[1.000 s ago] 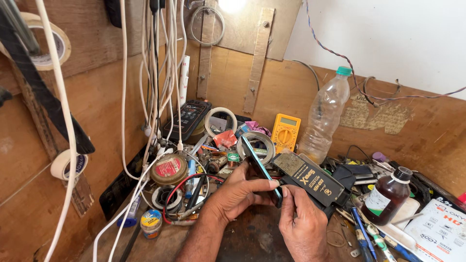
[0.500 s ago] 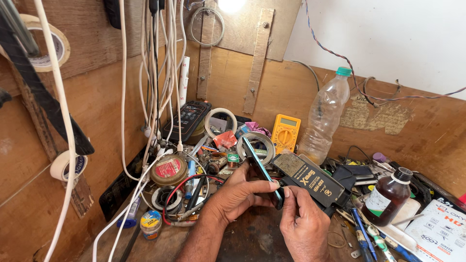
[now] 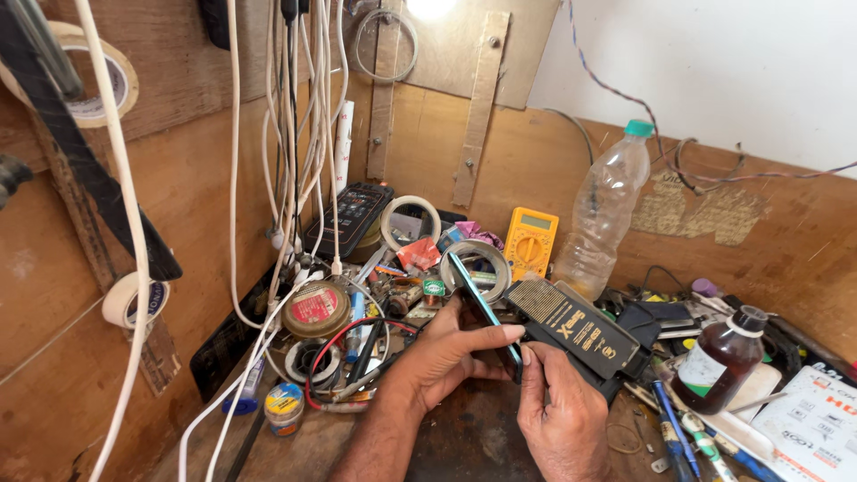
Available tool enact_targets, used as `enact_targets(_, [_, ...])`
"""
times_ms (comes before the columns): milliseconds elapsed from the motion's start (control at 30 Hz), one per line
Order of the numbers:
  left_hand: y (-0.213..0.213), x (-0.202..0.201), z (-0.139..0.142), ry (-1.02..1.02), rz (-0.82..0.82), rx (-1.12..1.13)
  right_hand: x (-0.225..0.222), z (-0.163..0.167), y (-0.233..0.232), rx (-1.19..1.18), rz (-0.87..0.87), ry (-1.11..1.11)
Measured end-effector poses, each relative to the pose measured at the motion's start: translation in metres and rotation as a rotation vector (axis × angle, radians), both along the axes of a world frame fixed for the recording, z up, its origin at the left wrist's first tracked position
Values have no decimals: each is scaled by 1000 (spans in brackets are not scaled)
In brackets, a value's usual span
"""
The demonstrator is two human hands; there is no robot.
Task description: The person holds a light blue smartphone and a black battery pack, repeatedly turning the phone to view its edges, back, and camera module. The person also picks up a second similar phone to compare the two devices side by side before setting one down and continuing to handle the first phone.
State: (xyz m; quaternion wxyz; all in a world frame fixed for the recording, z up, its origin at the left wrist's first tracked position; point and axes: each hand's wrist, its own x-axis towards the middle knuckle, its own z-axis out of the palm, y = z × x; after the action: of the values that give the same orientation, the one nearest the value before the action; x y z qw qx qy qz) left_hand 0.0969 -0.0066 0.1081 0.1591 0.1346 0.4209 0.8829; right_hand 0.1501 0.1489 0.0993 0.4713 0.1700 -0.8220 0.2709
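Left hand [image 3: 446, 357] grips a smartphone [image 3: 482, 308] on edge; right hand [image 3: 558, 406] pinches its lower corner—steady support, light pressure advisable.

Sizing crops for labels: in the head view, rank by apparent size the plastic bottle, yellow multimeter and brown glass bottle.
1. plastic bottle, clearly largest.
2 and 3. brown glass bottle and yellow multimeter look alike; the brown bottle sits nearer the camera, so unranked.

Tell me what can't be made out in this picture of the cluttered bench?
- Phone: seen edge-on in the head view, so its screen side is turned away; its lower part is covered by the left hand.
- Right hand: its wrist is cut off by the bottom edge, and what its fingertips do at the phone is too small to tell.
- Brown bottle: its contents are hidden by dark glass.
- Box: cut off by the right edge.
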Motion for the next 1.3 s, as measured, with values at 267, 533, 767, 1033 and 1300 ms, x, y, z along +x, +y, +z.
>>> enact_targets(267, [1, -10, -18, 48, 51, -85, -1, -12, 1, 23, 31, 25])
enact_targets(533, [-2, -3, -7, 58, 36, -53, 1, -5, 2, 21, 39, 7])
enact_targets(767, [-1, 0, -3, 65, 28, -75, 3, -3, 2, -30, 8, -11])
enact_targets(1033, [2, -1, 0, 40, 12, -67, 3, 1, 2, -85, 11, -34])
enact_targets(1300, [3, -5, -3, 12, 46, 30, -2, -3, 12, -231, 40, -158])
